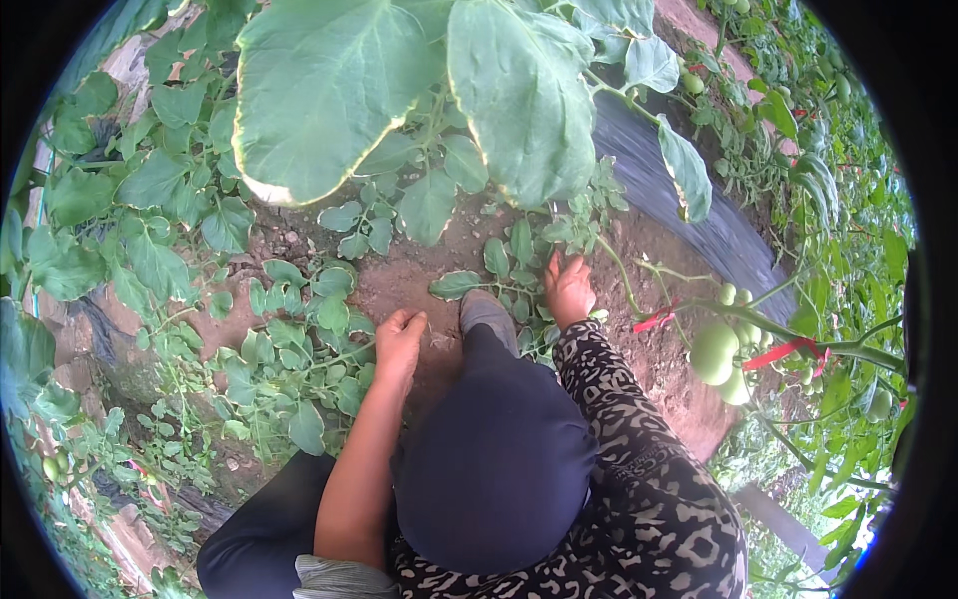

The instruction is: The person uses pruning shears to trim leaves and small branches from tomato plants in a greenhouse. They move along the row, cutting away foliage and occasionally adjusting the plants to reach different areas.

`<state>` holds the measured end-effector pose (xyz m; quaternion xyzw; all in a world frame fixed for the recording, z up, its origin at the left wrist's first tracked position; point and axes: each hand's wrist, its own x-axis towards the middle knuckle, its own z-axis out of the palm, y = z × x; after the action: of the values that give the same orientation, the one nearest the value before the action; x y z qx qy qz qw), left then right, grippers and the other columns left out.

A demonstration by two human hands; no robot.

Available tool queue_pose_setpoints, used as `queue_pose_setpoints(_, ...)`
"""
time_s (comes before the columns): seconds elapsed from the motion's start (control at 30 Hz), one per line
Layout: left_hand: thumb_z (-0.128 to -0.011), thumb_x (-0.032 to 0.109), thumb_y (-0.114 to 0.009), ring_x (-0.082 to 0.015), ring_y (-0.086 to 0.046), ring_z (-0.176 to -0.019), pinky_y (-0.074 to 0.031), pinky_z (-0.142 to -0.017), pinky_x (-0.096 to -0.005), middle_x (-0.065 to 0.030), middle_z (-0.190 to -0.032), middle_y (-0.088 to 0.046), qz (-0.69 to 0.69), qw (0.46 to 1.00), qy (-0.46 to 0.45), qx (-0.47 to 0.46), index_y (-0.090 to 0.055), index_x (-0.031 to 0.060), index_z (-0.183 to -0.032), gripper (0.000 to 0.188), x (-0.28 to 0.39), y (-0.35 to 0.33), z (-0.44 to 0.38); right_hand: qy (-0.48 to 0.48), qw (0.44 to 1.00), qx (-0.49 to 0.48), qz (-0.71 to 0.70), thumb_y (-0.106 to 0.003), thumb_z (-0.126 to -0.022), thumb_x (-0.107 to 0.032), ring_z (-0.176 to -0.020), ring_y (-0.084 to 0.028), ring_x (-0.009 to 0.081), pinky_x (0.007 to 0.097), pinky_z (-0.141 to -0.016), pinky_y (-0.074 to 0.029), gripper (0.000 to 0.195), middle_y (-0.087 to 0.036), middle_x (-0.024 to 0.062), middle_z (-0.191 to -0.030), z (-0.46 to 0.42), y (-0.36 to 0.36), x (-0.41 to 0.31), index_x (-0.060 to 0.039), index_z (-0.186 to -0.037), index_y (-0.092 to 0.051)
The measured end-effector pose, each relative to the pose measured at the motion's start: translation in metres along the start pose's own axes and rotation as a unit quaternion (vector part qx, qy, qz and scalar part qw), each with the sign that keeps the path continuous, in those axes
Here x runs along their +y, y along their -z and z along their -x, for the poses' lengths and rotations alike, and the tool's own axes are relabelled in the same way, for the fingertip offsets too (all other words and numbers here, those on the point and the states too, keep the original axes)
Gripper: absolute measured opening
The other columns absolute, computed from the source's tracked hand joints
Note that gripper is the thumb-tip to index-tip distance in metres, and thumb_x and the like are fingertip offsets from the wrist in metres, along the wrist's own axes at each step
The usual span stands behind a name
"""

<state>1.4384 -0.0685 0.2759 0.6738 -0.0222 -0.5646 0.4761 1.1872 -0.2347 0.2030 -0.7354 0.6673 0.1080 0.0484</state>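
My left hand [402,346] hovers above the soil path, left of my shoe [488,318]; its thumb and index finger meet, and whether something small is between them cannot be told. My right hand [568,288] reaches down right of the shoe, at the foot of a small leafy tomato shoot [580,221]; its fingertips are partly among the leaves, so its grip is unclear. Large pale-edged leaves [524,105] hang close to the camera beyond both hands. Low leafy stems [292,337] grow left of my left hand.
At the right, green tomatoes [713,352] hang from a thick stem bearing red ties [786,353]. Dark plastic mulch [696,202] curves across the upper right. Dense tomato plants [831,150] line the far right, and more foliage [150,247] fills the left.
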Motion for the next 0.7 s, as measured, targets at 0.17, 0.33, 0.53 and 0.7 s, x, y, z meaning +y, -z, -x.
queue_pose_setpoints(0.17, -0.084, 0.015, -0.058, -0.0095, -0.052, -0.079, -0.041, -0.073, -0.0230, -0.0042, -0.086, -0.061, -0.023, 1.000, -0.006, -0.001, -0.061, -0.0022, -0.095, 0.020, 0.008, -0.003, 0.002, 0.065, 0.996, 0.036, -0.051, -0.060, -0.080, -0.040, -0.080, -0.063, 0.0312, 0.0368, -0.063, -0.053, 0.064, -0.053, 0.0157, -0.101, 0.001, -0.016, 0.021, -0.0025, -0.126, -0.034)
queue_pose_setpoints(0.33, -0.084, 0.015, -0.058, -0.0104, -0.052, -0.080, -0.041, -0.075, -0.0237, -0.0054, -0.088, -0.061, -0.022, 1.000, -0.009, 0.014, -0.061, -0.0027, -0.096, 0.021, 0.012, -0.003, 0.005, 0.143, 0.984, 0.103, 0.022, -0.054, -0.084, -0.040, -0.090, -0.059, 0.0356, 0.0410, -0.074, -0.050, 0.051, -0.052, 0.0183, -0.110, 0.013, -0.003, 0.027, -0.0092, -0.123, -0.043)
queue_pose_setpoints(0.53, -0.084, 0.014, -0.058, -0.0112, -0.053, -0.082, -0.041, -0.077, -0.0247, -0.0062, -0.089, -0.062, -0.012, 1.000, 0.000, 0.010, -0.061, -0.0032, -0.097, 0.022, 0.007, -0.004, 0.000, -0.096, 0.984, -0.082, -0.124, -0.053, -0.077, -0.054, -0.100, -0.056, 0.0393, 0.0442, -0.086, -0.044, 0.064, -0.055, 0.0255, -0.109, -0.008, 0.050, 0.046, -0.0040, -0.117, -0.052)
queue_pose_setpoints(0.7, -0.084, 0.014, -0.058, -0.0116, -0.053, -0.083, -0.041, -0.077, -0.0248, -0.0066, -0.090, -0.062, -0.001, 1.000, -0.002, 0.012, -0.060, -0.0034, -0.097, 0.023, 0.010, 0.000, -0.001, -0.089, 0.982, -0.126, -0.111, -0.048, -0.080, -0.055, -0.092, -0.060, 0.0400, 0.0428, -0.081, -0.046, 0.061, -0.061, 0.0291, -0.089, -0.021, 0.119, 0.036, 0.0019, -0.099, -0.063)
